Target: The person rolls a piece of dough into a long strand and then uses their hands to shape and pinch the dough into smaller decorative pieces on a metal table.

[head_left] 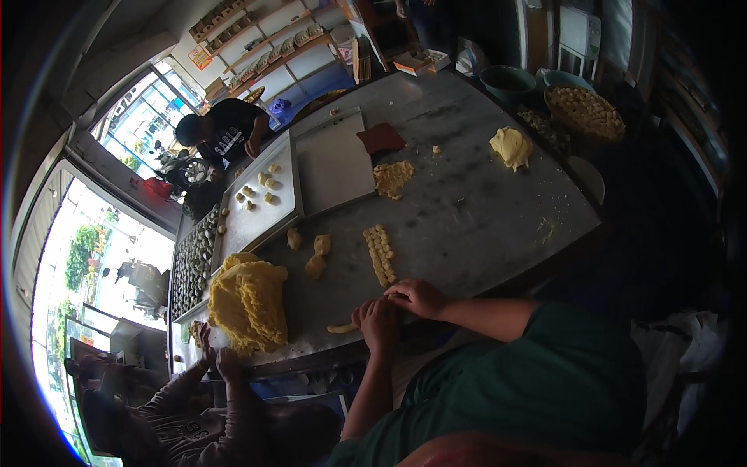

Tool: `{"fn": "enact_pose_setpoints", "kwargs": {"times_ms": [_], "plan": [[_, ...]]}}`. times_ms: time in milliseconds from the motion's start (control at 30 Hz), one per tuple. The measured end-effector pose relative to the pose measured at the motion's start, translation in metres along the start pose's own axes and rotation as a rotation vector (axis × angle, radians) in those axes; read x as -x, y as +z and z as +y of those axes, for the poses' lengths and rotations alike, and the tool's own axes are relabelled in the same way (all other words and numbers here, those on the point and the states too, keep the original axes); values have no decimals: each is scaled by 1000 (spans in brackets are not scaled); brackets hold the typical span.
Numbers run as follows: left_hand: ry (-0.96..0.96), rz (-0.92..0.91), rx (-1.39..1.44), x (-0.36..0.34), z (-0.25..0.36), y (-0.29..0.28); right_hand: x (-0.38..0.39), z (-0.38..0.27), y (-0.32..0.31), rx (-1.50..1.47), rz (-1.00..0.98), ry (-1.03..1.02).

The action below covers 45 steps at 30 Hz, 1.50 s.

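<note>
My left hand (379,325) is closed around a thin dough roll (342,328) at the table's near edge, and one end of the roll sticks out to the left. Right beside it, touching or almost touching, is my right hand (418,298); its fingers are pinched together, and what they hold is hidden. Just beyond my hands, small cut dough pieces (379,253) lie in close rows on the metal table. Farther left sits a large yellow mound of dough (250,303). Two small dough lumps (317,257) lie between the mound and the rows.
A tray (292,198) holds a few dough balls; another tray (204,253) is filled with rows of small pieces. Crumbly dough (394,179), a dark red flat piece (381,138) and a pale dough lump (510,148) lie farther off. Co-workers sit at left (187,412) and far left (233,128).
</note>
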<state>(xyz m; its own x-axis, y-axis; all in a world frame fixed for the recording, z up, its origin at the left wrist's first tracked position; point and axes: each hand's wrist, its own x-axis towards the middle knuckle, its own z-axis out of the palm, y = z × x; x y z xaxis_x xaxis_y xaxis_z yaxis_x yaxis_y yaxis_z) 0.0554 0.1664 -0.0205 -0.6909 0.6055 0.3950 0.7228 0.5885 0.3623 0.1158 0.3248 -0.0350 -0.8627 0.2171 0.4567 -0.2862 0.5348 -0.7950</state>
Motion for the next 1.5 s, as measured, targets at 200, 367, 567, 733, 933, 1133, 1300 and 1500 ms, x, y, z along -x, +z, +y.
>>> {"fn": "enact_pose_setpoints", "kwargs": {"times_ms": [200, 367, 567, 733, 933, 1133, 1300, 1500], "plan": [[50, 131, 106, 4, -7, -10, -4, -15, -1, -38, 9, -26], [131, 242, 125, 11, -1, -9, -16, 1, -5, 27, 73, 92], [111, 160, 70, 5, 11, -11, -42, 31, -5, 383, 232, 40], [110, 162, 86, 6, 7, -13, -66, 28, -5, 378, 80, 211], [108, 170, 65, 5, 11, -12, -66, 29, -12, 617, -3, 66], [111, 150, 61, 5, 2, -6, -63, 34, -14, 775, 6, -60], [83, 176, 72, 4, 7, -9, -45, 13, -22, 496, 139, -5], [10, 182, 171, 1, 0, -5, -5, -6, -3, -39, -207, 140]]}}
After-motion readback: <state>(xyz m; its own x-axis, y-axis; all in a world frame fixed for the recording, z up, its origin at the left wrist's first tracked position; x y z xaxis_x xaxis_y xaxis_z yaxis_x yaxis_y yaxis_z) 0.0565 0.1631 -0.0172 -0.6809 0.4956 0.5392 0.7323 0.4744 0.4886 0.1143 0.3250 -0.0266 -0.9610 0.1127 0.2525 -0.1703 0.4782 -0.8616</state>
